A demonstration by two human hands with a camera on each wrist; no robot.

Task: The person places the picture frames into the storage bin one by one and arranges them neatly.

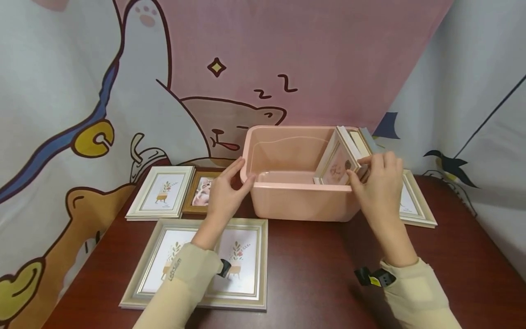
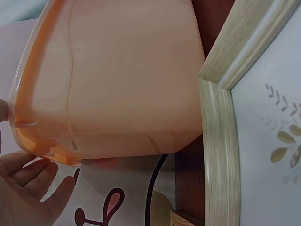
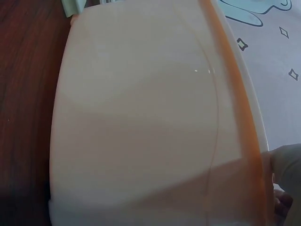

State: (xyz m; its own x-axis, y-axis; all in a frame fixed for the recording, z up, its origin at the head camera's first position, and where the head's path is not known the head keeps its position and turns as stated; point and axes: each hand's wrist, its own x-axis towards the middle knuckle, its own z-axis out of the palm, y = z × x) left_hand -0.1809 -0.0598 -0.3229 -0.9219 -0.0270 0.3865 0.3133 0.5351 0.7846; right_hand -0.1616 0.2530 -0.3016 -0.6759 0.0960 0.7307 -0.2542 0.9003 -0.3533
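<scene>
A pink plastic tub (image 1: 304, 201) stands at the back of the table. My left hand (image 1: 228, 194) pinches its left rim between thumb and fingers; the left wrist view has those fingers (image 2: 35, 181) at the tub's edge. Inside the tub's right end, several picture frames lean side by side. My right hand (image 1: 380, 183) pinches the upper corner of the nearest one, a pale picture frame (image 1: 338, 162) with a pinkish picture, thumb on its front. In the right wrist view the tub wall (image 3: 141, 113) fills most of the picture, and the right hand shows only at the edge.
A wide double picture frame (image 1: 262, 265) lies in front, under the left forearm. Left of the tub lie a cream frame (image 1: 185, 192) and a brown wooden frame (image 1: 191, 201). Another pale frame (image 1: 423, 201) is on the right. A printed cloth (image 1: 328, 59) hangs behind the table.
</scene>
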